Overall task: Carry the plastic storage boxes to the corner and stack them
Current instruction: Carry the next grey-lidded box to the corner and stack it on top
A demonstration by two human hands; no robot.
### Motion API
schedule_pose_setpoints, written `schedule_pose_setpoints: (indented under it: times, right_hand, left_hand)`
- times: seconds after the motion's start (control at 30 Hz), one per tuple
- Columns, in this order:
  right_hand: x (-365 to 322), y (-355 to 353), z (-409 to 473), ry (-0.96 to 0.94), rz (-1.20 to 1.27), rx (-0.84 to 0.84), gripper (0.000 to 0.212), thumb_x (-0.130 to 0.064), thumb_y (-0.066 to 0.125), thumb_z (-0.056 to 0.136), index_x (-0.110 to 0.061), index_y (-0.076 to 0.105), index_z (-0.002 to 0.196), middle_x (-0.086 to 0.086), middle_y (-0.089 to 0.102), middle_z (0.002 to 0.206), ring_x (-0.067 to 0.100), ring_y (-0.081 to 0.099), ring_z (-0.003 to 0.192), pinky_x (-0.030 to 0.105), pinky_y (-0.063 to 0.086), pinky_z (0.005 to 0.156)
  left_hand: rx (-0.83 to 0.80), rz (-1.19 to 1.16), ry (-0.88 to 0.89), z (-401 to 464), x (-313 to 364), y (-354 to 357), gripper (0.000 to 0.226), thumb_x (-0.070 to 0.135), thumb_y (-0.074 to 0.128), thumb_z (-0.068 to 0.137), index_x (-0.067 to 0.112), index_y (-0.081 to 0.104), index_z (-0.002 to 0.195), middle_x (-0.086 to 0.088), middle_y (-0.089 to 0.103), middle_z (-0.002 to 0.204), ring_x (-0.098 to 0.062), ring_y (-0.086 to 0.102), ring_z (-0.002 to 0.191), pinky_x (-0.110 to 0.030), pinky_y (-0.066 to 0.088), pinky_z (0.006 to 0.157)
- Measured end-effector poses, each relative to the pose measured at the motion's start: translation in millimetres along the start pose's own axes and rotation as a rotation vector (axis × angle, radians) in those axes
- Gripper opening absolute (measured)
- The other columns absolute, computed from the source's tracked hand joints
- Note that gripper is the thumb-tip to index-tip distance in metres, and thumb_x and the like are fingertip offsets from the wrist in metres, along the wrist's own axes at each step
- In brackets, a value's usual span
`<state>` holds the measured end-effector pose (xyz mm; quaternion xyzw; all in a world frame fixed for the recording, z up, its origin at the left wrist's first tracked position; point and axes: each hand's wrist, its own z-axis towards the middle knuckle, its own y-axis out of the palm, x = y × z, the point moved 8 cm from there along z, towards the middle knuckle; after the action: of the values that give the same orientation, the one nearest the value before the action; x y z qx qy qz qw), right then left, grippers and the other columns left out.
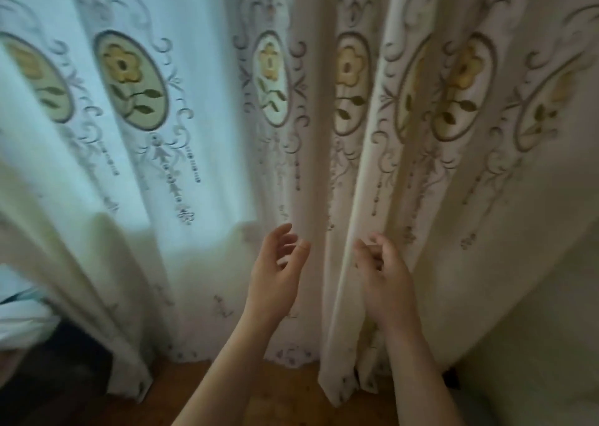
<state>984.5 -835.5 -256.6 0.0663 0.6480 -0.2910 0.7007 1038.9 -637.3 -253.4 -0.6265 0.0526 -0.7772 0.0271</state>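
Both hands, left (275, 271) and right (385, 279), empty before curtain (317, 117).

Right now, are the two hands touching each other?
Apart. The head view shows curtain between the left hand and right hand.

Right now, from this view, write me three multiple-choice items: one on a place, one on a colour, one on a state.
1. Where are the hands relative to the curtain?
A. in front of it
B. behind it
C. under a table

2. What colour are the flowers on the curtain?
A. blue
B. red
C. yellow

3. What are the hands holding?
A. a box each
B. nothing
C. one box between them

Answers:
1 A: the left hand and right hand are raised before the curtain.
2 C: each flower in the ovals is yellow with green leaves.
3 B: both hands are open with loosely curled fingers, and no box is in view.
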Motion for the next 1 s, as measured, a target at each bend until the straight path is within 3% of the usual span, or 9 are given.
schedule_pose_setpoints:
  times: [0.23, 0.3, 0.43, 0.57, 0.77, 0.87, 1.0]
  right_hand:
    - [-49, 123, -46, -0.094, 0.009, -0.228, 0.051, -0.075, 0.044, 0.086, -0.049, 0.045, 0.129, -0.029, 0.057, 0.107, -0.009, 0.056, 0.098, 0.009, 0.042, 0.068]
    - [-63, 159, -69, -0.119, 0.013, -0.296, 0.054, -0.076, 0.044, 0.086, -0.046, 0.046, 0.131, -0.030, 0.056, 0.106, -0.009, 0.057, 0.096, 0.011, 0.043, 0.070]
    - [-90, 214, -117, -0.175, 0.023, -0.415, 0.047, -0.073, 0.046, 0.088, -0.047, 0.047, 0.127, -0.028, 0.058, 0.101, -0.020, 0.052, 0.094, 0.005, 0.043, 0.061]
    - [-114, 261, -175, -0.217, 0.064, -0.542, 0.060, -0.077, 0.043, 0.082, -0.041, 0.051, 0.129, -0.024, 0.060, 0.098, -0.018, 0.053, 0.093, 0.010, 0.046, 0.065]
    - [-146, 323, -264, -0.285, 0.133, -0.728, 0.064, -0.074, 0.046, 0.080, -0.034, 0.055, 0.129, -0.020, 0.064, 0.094, -0.016, 0.056, 0.090, 0.000, 0.041, 0.066]
    - [-156, 349, -303, -0.298, 0.160, -0.812, 0.057, -0.064, 0.053, 0.087, -0.030, 0.056, 0.132, -0.017, 0.066, 0.094, -0.012, 0.059, 0.088, 0.002, 0.042, 0.068]
    - [-173, 382, -355, -0.341, 0.184, -0.942, 0.062, -0.071, 0.050, 0.082, -0.033, 0.056, 0.131, -0.017, 0.067, 0.095, -0.008, 0.061, 0.089, 0.012, 0.050, 0.071]
  left_hand:
    - [0.244, 0.110, -0.026, -35, -6, -138, 0.042, 0.049, 0.061, 0.090, 0.039, 0.049, 0.129, 0.018, 0.059, 0.117, 0.009, 0.058, 0.102, -0.005, 0.045, 0.076]
    - [0.318, 0.146, -0.041, -53, -6, -182, 0.045, 0.054, 0.060, 0.089, 0.040, 0.048, 0.130, 0.020, 0.059, 0.118, 0.011, 0.057, 0.103, -0.008, 0.047, 0.076]
    - [0.451, 0.171, -0.066, -93, -6, -255, 0.051, 0.062, 0.059, 0.085, 0.042, 0.048, 0.130, 0.021, 0.059, 0.118, 0.011, 0.057, 0.102, -0.015, 0.046, 0.082]
    - [0.572, 0.196, -0.098, -147, -4, -318, 0.063, 0.074, 0.055, 0.076, 0.043, 0.047, 0.131, 0.024, 0.059, 0.114, 0.013, 0.056, 0.101, -0.014, 0.045, 0.078]
    - [0.745, 0.188, -0.162, -235, -2, -406, 0.052, 0.067, 0.058, 0.080, 0.048, 0.047, 0.127, 0.024, 0.058, 0.117, 0.012, 0.055, 0.105, -0.015, 0.043, 0.077]
    - [0.819, 0.217, -0.186, -273, 0, -437, 0.045, 0.067, 0.057, 0.082, 0.054, 0.046, 0.123, 0.024, 0.057, 0.119, 0.013, 0.054, 0.105, -0.014, 0.042, 0.079]
    - [0.951, 0.228, -0.206, -321, 7, -479, 0.046, 0.075, 0.055, 0.076, 0.062, 0.044, 0.119, 0.027, 0.057, 0.119, 0.012, 0.055, 0.107, -0.017, 0.045, 0.084]
